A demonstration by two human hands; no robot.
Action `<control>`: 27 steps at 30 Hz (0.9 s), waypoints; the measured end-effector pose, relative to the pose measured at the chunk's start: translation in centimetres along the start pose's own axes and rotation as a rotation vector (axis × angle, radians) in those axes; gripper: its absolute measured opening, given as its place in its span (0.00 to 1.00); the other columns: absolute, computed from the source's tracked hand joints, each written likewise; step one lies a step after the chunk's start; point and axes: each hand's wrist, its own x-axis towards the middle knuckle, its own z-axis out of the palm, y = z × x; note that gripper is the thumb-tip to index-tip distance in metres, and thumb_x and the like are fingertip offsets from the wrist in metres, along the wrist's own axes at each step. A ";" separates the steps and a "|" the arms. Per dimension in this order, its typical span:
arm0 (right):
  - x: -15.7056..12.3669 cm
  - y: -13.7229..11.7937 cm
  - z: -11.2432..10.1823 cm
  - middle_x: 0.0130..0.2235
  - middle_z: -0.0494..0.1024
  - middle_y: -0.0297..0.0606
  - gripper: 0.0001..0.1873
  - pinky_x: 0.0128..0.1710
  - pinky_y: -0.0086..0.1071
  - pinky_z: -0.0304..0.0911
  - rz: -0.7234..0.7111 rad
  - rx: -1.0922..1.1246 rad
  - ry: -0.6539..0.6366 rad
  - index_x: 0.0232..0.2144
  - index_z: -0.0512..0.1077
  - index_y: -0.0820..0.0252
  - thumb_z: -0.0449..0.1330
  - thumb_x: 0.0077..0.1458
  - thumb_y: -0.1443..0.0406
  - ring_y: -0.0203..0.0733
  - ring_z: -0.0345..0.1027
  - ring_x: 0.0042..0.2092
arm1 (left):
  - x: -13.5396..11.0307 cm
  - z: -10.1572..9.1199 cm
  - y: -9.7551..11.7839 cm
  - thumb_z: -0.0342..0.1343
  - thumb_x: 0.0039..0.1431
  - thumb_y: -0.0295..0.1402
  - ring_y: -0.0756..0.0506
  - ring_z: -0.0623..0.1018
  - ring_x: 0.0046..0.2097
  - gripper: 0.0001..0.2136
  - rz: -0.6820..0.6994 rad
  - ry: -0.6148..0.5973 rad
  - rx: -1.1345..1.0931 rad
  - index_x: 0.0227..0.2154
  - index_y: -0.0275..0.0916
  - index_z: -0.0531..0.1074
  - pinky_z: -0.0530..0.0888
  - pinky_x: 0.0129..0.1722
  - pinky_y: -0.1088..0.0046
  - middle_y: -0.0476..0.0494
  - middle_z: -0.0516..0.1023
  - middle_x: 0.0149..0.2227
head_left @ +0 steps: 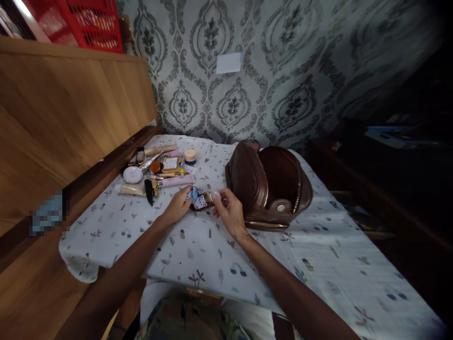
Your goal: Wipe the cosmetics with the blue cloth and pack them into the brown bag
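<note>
Two hands [231, 212] hold small things [200, 202] — blue, white, dark-patterned.

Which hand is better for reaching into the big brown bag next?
Probably the right hand: it's close beside the open brown zippered bag. The left hand is farther off, nearer the cosmetics. Both hands seem busy with small items between them, though.

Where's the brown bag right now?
In the head view, the brown bag sits on the patterned cloth, just beyond and right of the right hand.
</note>
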 end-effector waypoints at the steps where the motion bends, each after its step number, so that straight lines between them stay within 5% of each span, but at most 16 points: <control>1: 0.1 0.2 -0.1 0.30 0.71 0.33 0.22 0.18 0.28 0.61 -0.014 -0.004 -0.012 0.36 0.67 0.58 0.58 0.56 0.45 0.35 0.66 0.22 | 0.1 -0.2 -0.1 0.46 0.65 0.33 0.40 0.76 0.44 0.10 -0.012 -0.015 -0.018 0.42 0.37 0.71 0.72 0.50 0.62 0.39 0.78 0.40; 8: 0.7 0.2 -0.8 0.39 0.77 0.42 0.18 0.31 0.32 0.67 -0.149 -0.197 -0.057 0.48 0.72 0.60 0.53 0.62 0.57 0.39 0.69 0.31 | 0.0 -0.9 0.4 0.46 0.66 0.42 0.44 0.76 0.39 0.15 -0.045 -0.116 -0.190 0.38 0.36 0.73 0.72 0.44 0.69 0.44 0.78 0.36; 17: -0.4 -2.9 -1.8 0.37 0.77 0.37 0.13 0.38 0.30 0.65 -0.186 -0.378 -0.104 0.46 0.78 0.58 0.63 0.57 0.67 0.37 0.70 0.35 | -0.3 -1.7 2.5 0.56 0.59 0.46 0.42 0.77 0.41 0.17 -0.144 -0.263 -0.387 0.40 0.37 0.77 0.72 0.44 0.70 0.44 0.79 0.37; 27: -0.7 -9.3 -8.3 0.40 0.76 0.39 0.10 0.46 0.30 0.65 -0.492 -0.329 -0.298 0.44 0.78 0.59 0.61 0.61 0.68 0.39 0.72 0.43 | 0.8 0.0 6.2 0.60 0.54 0.46 0.39 0.78 0.50 0.19 -0.120 -0.150 -0.422 0.44 0.39 0.77 0.73 0.53 0.66 0.42 0.81 0.46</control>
